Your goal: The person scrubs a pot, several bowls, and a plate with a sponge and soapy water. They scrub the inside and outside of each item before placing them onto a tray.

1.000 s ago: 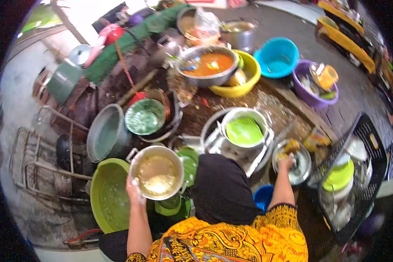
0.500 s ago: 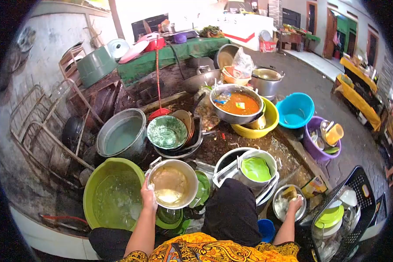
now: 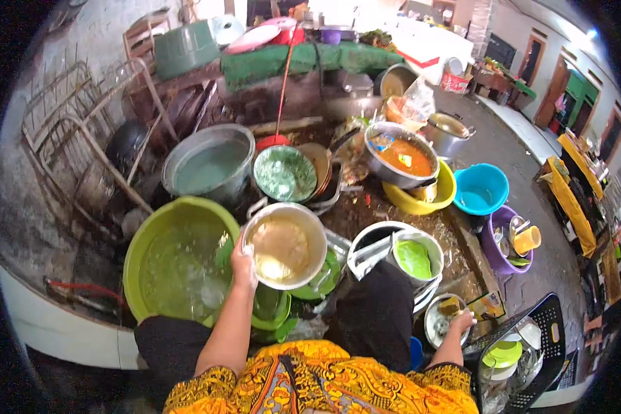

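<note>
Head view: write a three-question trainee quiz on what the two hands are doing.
1. True or false: the left hand grips the rim of the metal pot.
2. The right hand is at: A the blue tub, B the small metal bowl, C the black crate.
3. Fill in: the big basin of water left of the pot is ___ in colour.
Key: 1 true; 2 B; 3 green.
</note>
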`<move>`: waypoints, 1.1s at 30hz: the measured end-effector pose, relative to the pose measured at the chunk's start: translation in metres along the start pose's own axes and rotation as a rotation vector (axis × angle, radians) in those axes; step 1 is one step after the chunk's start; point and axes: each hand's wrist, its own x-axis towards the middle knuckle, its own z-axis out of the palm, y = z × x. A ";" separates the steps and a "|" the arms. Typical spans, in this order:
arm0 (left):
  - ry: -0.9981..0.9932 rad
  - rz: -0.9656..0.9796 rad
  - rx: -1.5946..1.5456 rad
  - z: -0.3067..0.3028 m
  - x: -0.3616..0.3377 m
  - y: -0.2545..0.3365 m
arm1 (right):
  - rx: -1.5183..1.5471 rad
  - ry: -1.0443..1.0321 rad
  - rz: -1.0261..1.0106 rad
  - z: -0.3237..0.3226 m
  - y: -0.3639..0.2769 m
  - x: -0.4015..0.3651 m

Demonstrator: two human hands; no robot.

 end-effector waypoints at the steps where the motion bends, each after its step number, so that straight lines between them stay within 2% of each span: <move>1: 0.000 0.025 0.015 0.000 -0.001 0.001 | -0.090 0.019 -0.105 0.007 0.013 0.007; 2: -0.002 0.049 0.032 0.000 0.001 0.001 | -0.177 0.036 -0.213 0.022 0.029 0.020; 4: 0.024 0.002 0.027 -0.007 0.007 -0.002 | -0.508 -0.150 -0.343 0.036 0.053 0.048; 5: 0.069 -0.013 0.041 -0.003 0.006 0.001 | -0.534 -0.156 -0.353 0.042 0.064 0.063; 8: 0.092 -0.011 0.072 -0.004 0.011 -0.001 | 0.726 -0.458 0.299 0.051 0.073 0.097; 9: 0.091 0.002 0.061 -0.006 0.014 -0.004 | 0.848 -0.441 0.377 0.040 0.062 0.085; 10: 0.087 0.017 0.048 -0.007 0.017 -0.007 | 0.998 -0.542 0.406 0.027 0.045 0.079; 11: 0.094 0.021 0.048 -0.007 0.018 -0.010 | 1.140 -0.748 0.323 0.017 0.026 0.073; 12: 0.091 0.020 0.038 -0.006 0.020 -0.013 | 1.107 -0.678 0.146 -0.023 -0.022 0.041; 13: 0.082 0.053 0.067 -0.004 0.021 -0.014 | 1.122 -0.764 0.020 -0.045 -0.059 0.025; 14: 0.076 0.085 0.098 -0.003 0.021 -0.016 | 1.213 -0.802 -0.020 -0.062 -0.106 0.002; 15: 0.075 0.080 0.094 0.000 0.020 -0.015 | 1.173 -0.977 -0.202 -0.090 -0.150 -0.018; 17: 0.059 0.094 0.212 0.009 0.015 -0.009 | 1.189 -0.940 -0.373 -0.131 -0.241 -0.084; 18: 0.053 0.090 0.211 0.010 0.013 -0.011 | 1.174 -0.988 -0.431 -0.135 -0.275 -0.102; 19: 0.033 0.170 0.288 0.012 0.011 -0.013 | 1.028 -1.085 -0.508 -0.145 -0.304 -0.123; 20: 0.008 0.259 0.361 0.013 0.012 -0.013 | 1.028 -1.112 -0.680 -0.130 -0.326 -0.138; 21: -0.006 0.338 0.387 0.008 0.017 -0.026 | 0.955 -1.195 -0.769 -0.131 -0.350 -0.168; 22: 0.014 0.340 0.468 0.013 0.015 -0.024 | 0.898 -1.448 -0.905 -0.133 -0.371 -0.194; 23: -0.005 0.385 0.443 0.018 0.013 -0.020 | 0.677 -1.347 -0.887 -0.066 -0.379 -0.198; 24: -0.021 0.431 0.420 0.021 0.012 -0.017 | 0.209 -0.887 -1.293 -0.049 -0.386 -0.234; 25: -0.012 0.461 0.450 0.016 0.016 -0.026 | 0.313 -0.873 -1.572 0.000 -0.384 -0.251; 26: 0.002 0.486 0.482 0.011 0.022 -0.035 | -0.165 -0.857 -1.410 0.001 -0.386 -0.287; 28: 0.039 0.495 0.530 0.016 0.020 -0.023 | -0.263 -0.706 -1.731 0.044 -0.368 -0.314; 30: 0.044 0.611 0.671 0.018 0.017 -0.010 | -0.324 -0.525 -1.962 0.051 -0.350 -0.337; 32: 0.051 0.627 0.778 0.013 0.017 -0.014 | -0.425 -0.809 -1.712 0.057 -0.350 -0.378; 33: 0.059 0.586 0.752 0.013 0.014 -0.019 | -0.175 -1.091 -1.589 0.064 -0.349 -0.390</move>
